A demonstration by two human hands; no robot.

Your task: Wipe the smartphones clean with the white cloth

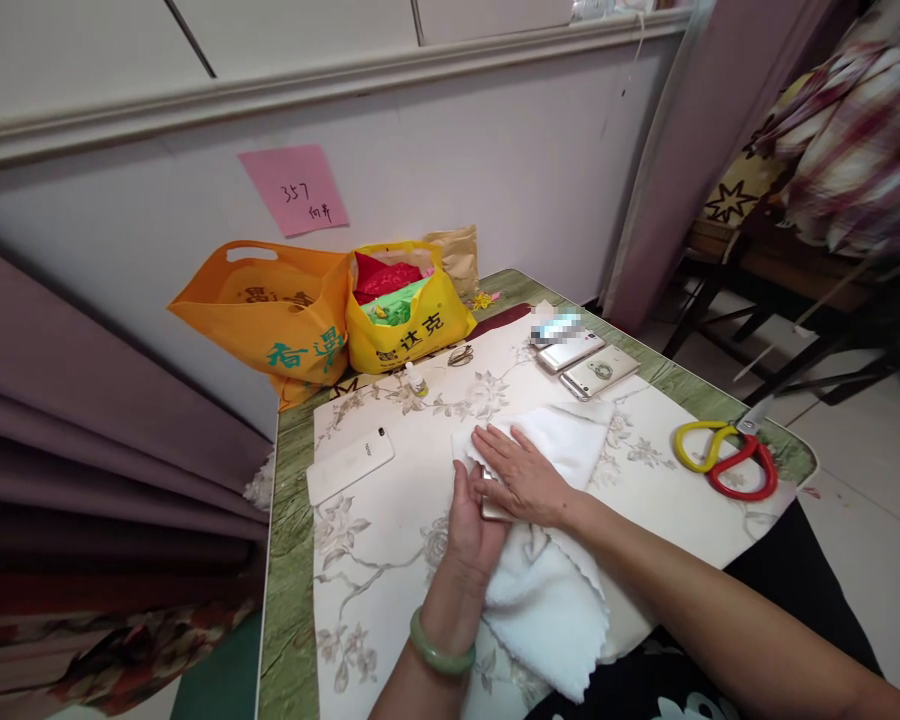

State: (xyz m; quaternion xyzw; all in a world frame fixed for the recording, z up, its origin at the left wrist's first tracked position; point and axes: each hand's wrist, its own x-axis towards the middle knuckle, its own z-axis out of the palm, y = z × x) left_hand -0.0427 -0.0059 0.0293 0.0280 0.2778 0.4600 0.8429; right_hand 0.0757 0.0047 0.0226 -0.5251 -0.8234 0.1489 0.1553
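Observation:
My left hand point(474, 530), with a green bangle point(441, 650) on its wrist, cups the edge of a phone point(493, 507) that is mostly hidden between my hands. My right hand point(526, 478) lies over the phone and a white cloth point(570, 440), its fingers stretched flat and touching the cloth. The cloth spreads out beyond my right hand, and a fold of it hangs down toward me below both wrists. A white phone point(351, 466) lies face down to the left. Two more phones, one silver point(571, 351) and one gold with a ring point(600, 373), lie behind on the right.
Scissors point(727, 455) with yellow and red handles lie near the table's right edge. A small bottle point(415, 380) and a small metal item point(460, 355) are at the back. An orange bag point(270, 300) and a filled yellow bag point(412, 335) stand against the wall.

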